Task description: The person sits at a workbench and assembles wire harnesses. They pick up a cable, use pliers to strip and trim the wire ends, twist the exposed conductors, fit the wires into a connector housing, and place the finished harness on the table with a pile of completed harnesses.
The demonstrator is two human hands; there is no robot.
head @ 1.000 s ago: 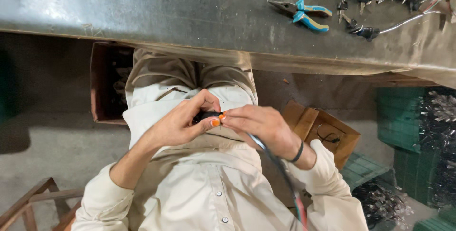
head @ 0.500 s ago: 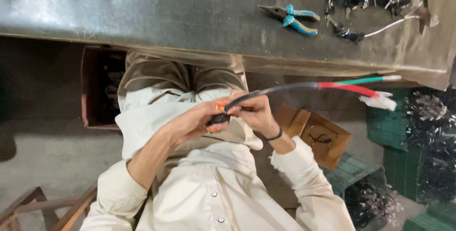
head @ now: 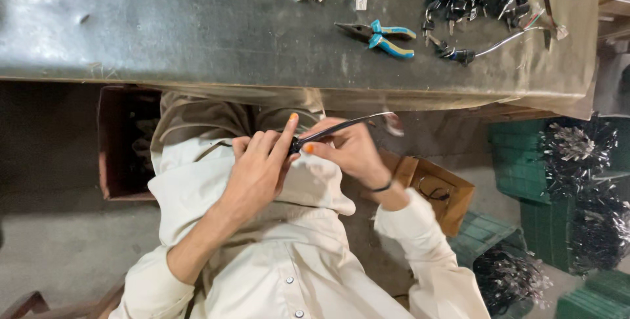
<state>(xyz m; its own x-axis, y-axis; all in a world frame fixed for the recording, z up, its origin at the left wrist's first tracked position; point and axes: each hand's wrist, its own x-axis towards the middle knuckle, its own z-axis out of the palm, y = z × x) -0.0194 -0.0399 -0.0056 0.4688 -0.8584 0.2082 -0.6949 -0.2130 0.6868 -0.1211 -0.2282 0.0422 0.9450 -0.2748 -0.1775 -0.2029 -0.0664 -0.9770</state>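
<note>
In the head view, the left hand (head: 259, 165) and right hand (head: 348, 148) both clench 1 black cable (head: 328, 132) over the lap, near the counter (head: 197, 30), its long axis running right and far, toward the pliers (head: 380, 33).

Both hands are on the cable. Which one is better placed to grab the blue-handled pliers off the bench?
Probably the right hand: it sits almost straight below the pliers and nearer to them than the left hand, which pinches the cable further left.
</note>
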